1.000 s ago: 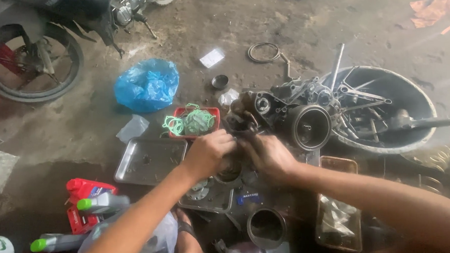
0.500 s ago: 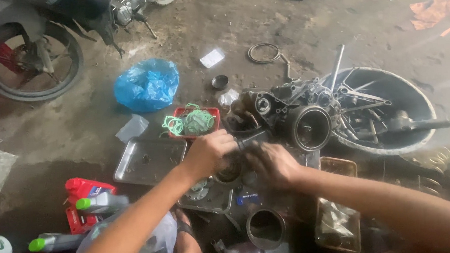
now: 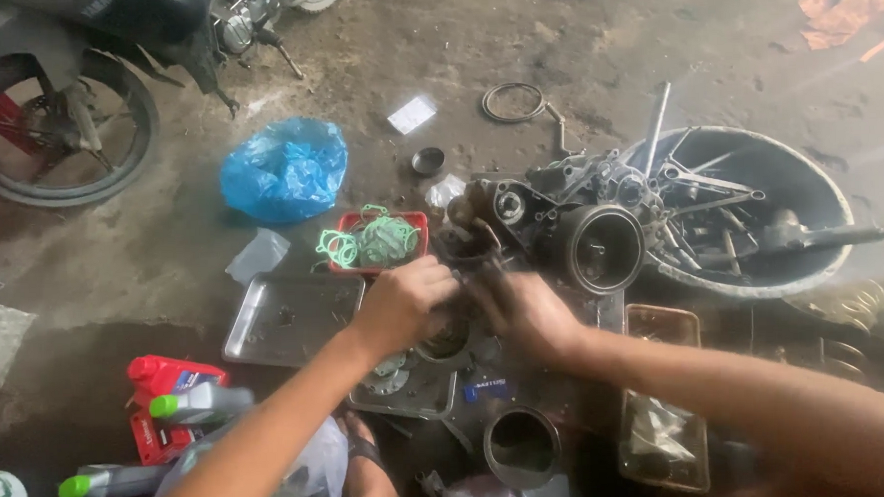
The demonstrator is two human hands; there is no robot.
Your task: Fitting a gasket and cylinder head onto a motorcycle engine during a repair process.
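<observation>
Item: engine part [image 3: 459, 326], dark, greasy metal, low on the floor between tray [image 3: 293, 317] and engine case [image 3: 599, 243]; my left hand [image 3: 405, 304] closed over it; my right hand [image 3: 523, 314] blurred beside it, grip I cannot tell; likely heavy, stiff, slippery; best held by its rim.

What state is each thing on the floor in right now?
left hand: closed on a small dark part
right hand: touching that part
blue bag: bunched up
red tray: holds green gaskets
metal tray: nearly bare
basin: holds tools
</observation>
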